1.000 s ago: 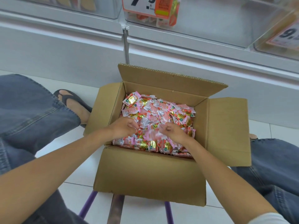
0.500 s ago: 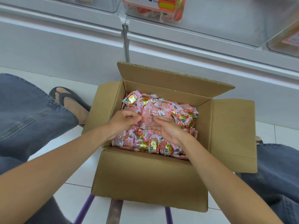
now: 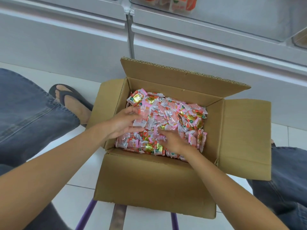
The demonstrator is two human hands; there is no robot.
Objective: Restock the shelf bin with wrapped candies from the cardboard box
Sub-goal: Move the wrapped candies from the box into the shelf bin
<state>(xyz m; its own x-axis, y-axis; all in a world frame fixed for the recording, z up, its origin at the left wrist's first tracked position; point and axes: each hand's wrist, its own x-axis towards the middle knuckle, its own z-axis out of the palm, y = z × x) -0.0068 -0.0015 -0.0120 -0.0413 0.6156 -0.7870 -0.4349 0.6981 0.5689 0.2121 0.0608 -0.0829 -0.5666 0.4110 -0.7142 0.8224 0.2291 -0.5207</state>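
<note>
An open cardboard box (image 3: 149, 183) stands on the floor between my legs, filled with pink, white and gold wrapped candies (image 3: 187, 117). My left hand (image 3: 123, 122) is inside the box at its left side, fingers curled round a bunch of candies that it holds up against the pile. My right hand (image 3: 172, 141) is lower, near the front of the box, fingers bent down into the candies and partly buried. The clear shelf bin (image 3: 232, 12) sits above at the top edge, with a few orange packets showing inside.
White shelf base (image 3: 66, 39) runs behind the box. My jeans-clad legs (image 3: 29, 113) flank the box, with a foot in a black sandal (image 3: 73, 100) on the left. Purple stool legs (image 3: 86, 214) show below. The box's right flap (image 3: 245, 138) lies folded outward.
Both hands drew together over the pile, then parted: the left lifted a bunch of candies toward the left side, the right dropped back to the front. The camera tilted down.
</note>
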